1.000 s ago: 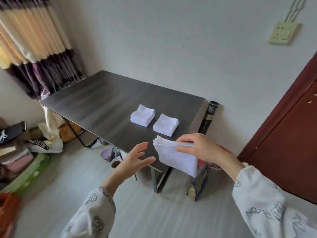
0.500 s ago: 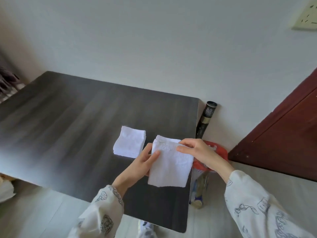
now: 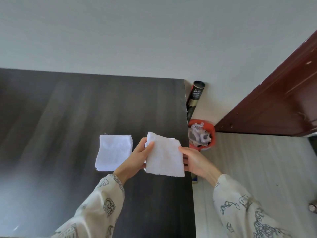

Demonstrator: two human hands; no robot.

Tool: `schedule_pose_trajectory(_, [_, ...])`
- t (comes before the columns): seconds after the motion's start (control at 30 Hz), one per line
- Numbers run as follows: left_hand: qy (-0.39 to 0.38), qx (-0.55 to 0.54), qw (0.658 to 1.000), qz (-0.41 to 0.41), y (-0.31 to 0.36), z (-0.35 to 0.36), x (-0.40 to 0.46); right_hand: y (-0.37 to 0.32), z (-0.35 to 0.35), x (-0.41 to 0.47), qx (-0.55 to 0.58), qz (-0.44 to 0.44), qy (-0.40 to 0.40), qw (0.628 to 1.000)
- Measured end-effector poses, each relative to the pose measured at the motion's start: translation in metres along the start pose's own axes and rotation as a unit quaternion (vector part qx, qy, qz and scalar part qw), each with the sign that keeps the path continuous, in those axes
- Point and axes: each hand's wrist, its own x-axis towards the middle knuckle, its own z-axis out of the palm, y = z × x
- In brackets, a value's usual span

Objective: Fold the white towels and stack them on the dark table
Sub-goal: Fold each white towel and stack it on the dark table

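- The dark table (image 3: 77, 117) looks like wood-grain laminate, smooth, with a soft sheen.
- The white towels (image 3: 164, 157), at 3 o'clock of the folded stack (image 3: 114, 152), are nubbly matt terry cloth.
- The sleeve (image 3: 96, 208) is soft, matt printed fabric.
- The door (image 3: 283, 100), at 2 o'clock, is glossy reddish-brown wood.
- The red bin (image 3: 212, 133) looks plastic, holding crumpled paper.

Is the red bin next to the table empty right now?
No, the red bin on the floor beside the dark table holds crumpled paper and other scraps up near its rim.
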Motion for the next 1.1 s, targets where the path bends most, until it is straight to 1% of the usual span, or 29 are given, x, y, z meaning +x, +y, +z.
schedule_pose_trajectory(0.13, [0.05,0.082,0.995,-0.039,-0.009,-0.013,0.022,-0.007,0.004,0.024,-0.1,-0.03,0.094,0.99])
schedule_pose_trajectory(0.2, [0.07,0.115,0.99,-0.049,-0.011,-0.017,0.033,-0.01,0.008,0.036,-0.145,-0.042,0.119,0.981])
schedule_pose_trajectory(0.3, [0.102,0.12,0.986,-0.051,-0.011,-0.018,0.045,-0.013,0.011,0.048,-0.172,-0.039,0.122,0.977])
schedule_pose_trajectory(0.43, [0.134,0.121,0.981,-0.067,-0.017,-0.018,0.057,-0.014,0.01,0.058,-0.177,-0.027,0.134,0.975])
schedule_pose_trajectory(0.7, [0.14,0.182,0.971,-0.072,-0.029,-0.017,0.066,-0.006,0.004,0.064,-0.181,-0.022,0.147,0.972])
schedule_pose_trajectory(0.8, [0.142,0.188,0.97,-0.065,-0.03,-0.016,0.066,-0.003,0.003,0.066,-0.187,-0.013,0.142,0.972])
schedule_pose_trajectory(1.0, [0.151,0.227,0.96,-0.067,-0.037,-0.018,0.068,0.001,0.004,0.072,-0.215,0.0,0.14,0.967])
schedule_pose_trajectory(1.1, [0.145,0.237,0.958,-0.071,-0.039,-0.018,0.067,0.002,0.004,0.073,-0.243,-0.01,0.151,0.958])
